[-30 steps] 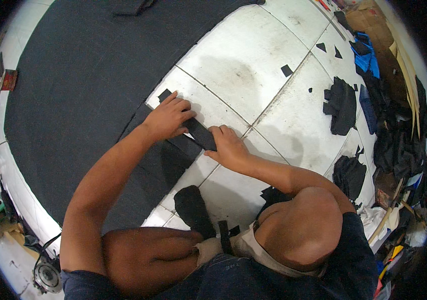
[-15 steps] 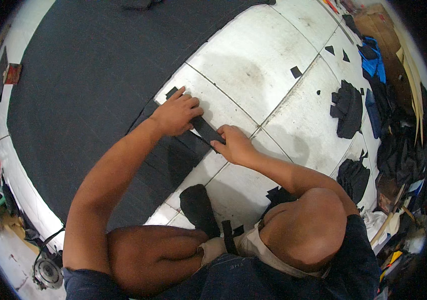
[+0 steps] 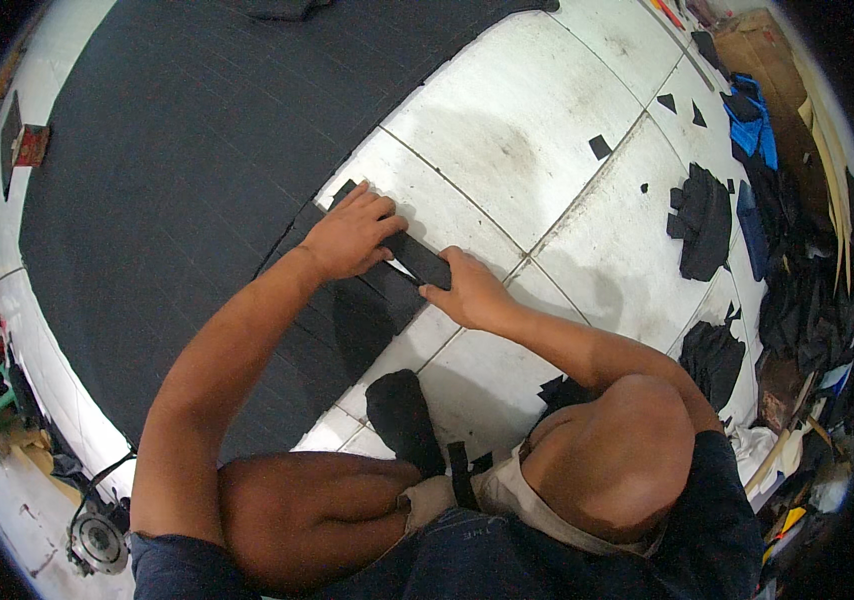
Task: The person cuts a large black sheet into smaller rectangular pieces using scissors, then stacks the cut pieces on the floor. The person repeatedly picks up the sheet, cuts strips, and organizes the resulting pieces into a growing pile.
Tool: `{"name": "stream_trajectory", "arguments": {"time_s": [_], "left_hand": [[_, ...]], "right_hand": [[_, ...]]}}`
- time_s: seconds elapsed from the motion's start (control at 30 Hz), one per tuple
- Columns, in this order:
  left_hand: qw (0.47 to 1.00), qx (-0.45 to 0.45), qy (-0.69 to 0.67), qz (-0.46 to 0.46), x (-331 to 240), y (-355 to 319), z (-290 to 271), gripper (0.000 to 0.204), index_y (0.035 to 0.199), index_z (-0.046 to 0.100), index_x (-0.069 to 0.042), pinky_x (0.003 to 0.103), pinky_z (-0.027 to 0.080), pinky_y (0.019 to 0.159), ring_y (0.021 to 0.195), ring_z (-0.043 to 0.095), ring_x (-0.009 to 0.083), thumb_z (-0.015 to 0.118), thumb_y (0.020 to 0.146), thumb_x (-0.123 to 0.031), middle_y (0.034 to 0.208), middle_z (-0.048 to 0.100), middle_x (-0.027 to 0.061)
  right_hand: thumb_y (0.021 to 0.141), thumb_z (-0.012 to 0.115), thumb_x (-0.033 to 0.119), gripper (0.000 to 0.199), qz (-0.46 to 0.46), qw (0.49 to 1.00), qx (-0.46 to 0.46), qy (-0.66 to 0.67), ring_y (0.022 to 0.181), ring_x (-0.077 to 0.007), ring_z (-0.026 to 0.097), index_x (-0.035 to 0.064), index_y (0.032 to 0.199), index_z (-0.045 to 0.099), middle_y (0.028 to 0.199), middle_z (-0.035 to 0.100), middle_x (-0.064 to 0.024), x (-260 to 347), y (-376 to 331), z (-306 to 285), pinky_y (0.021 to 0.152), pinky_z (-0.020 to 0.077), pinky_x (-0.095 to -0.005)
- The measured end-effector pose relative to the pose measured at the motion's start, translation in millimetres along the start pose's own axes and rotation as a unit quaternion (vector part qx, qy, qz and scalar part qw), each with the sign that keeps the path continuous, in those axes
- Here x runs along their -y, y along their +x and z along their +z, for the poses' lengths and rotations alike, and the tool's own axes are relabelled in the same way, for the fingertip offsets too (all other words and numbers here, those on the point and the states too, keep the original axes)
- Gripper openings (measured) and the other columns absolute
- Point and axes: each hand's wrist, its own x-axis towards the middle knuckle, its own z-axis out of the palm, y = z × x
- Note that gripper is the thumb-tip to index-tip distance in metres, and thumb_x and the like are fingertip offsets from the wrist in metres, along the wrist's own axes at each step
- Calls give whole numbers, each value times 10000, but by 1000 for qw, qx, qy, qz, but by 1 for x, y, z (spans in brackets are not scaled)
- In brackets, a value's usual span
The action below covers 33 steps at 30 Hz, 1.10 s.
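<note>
White tiled floor [image 3: 567, 225], smudged in places, with dark joints between the tiles. Upon it, at left, we list one large dark cloth [image 3: 177, 180], spread flat and faintly lined.

Principal item: one dark strip [image 3: 425, 263], lying aslant at the right-hand edge of the cloth, a thin white sliver showing between the two.

Hands, two, set apart at different places along the strip. Our left hand [image 3: 354, 235] lies across its upper part, thumb on the near side, fingers on the far; we cannot tell whether it grips or merely presses. Our right hand [image 3: 469, 290] pinches the lower end between thumb and fingers.

Near our knees: one foot in a dark sock [image 3: 402, 415].

Scattered at right: one small square scrap [image 3: 600, 147]; two triangular scraps [image 3: 667, 102]; two heaps of dark cloth pieces [image 3: 704, 225]; one blue bundle [image 3: 752, 125], beside brown cardboard [image 3: 782, 70].

At far left: one red box [image 3: 32, 146]; below, one round metal-faced device [image 3: 100, 545], corded.
</note>
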Motion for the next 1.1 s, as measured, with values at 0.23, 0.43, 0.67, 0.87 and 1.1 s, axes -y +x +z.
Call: {"name": "stream_trajectory", "arguments": {"time_s": [0.23, 0.43, 0.67, 0.87, 1.1], "left_hand": [[1000, -12, -10, 5, 2, -1, 2, 481, 1192, 579, -123, 483, 230, 1192, 1163, 495, 273, 764, 753, -191, 1107, 524, 76], [999, -31, -26, 5, 3, -5, 5, 500, 1195, 577, -109, 493, 220, 1195, 1142, 510, 292, 764, 735, -170, 1104, 529, 91], [984, -160, -70, -18, 17, -26, -11, 457, 1174, 589, -80, 467, 408, 958, 1107, 531, 363, 688, 746, -208, 1137, 565, 156], [978, -162, -49, -122, 26, -50, -10, 342, 1115, 632, -70, 427, 416, 934, 1052, 544, 312, 665, 788, -166, 1081, 572, 133], [973, -172, -62, -140, 33, -54, -7, 279, 1080, 642, -64, 422, 423, 924, 1049, 550, 309, 648, 811, -136, 1080, 575, 133]], "right_hand": [[818, 676, 352, 497, 16, 998, 56, -38, 964, -439, 602, -38, 1091, 535, 991, 615, -273, 2, 11, 0, 862, 479, -491], [874, 587, 292, 393, 54, 996, 66, 21, 936, -434, 614, -30, 1095, 539, 952, 627, -268, 4, 13, -6, 862, 472, -501], [906, 539, 239, 292, -47, 998, 30, -38, 931, -442, 609, -32, 1015, 547, 947, 630, -258, 3, 31, 1, 842, 467, -523], [884, 579, 265, 340, -84, 993, 41, -77, 924, -451, 603, -51, 1005, 545, 949, 625, -253, 12, 32, 13, 858, 472, -515], [757, 767, 353, 591, -26, 995, 79, -52, 965, -437, 614, -70, 1067, 494, 988, 634, -251, 26, 20, 7, 846, 494, -487]]}}
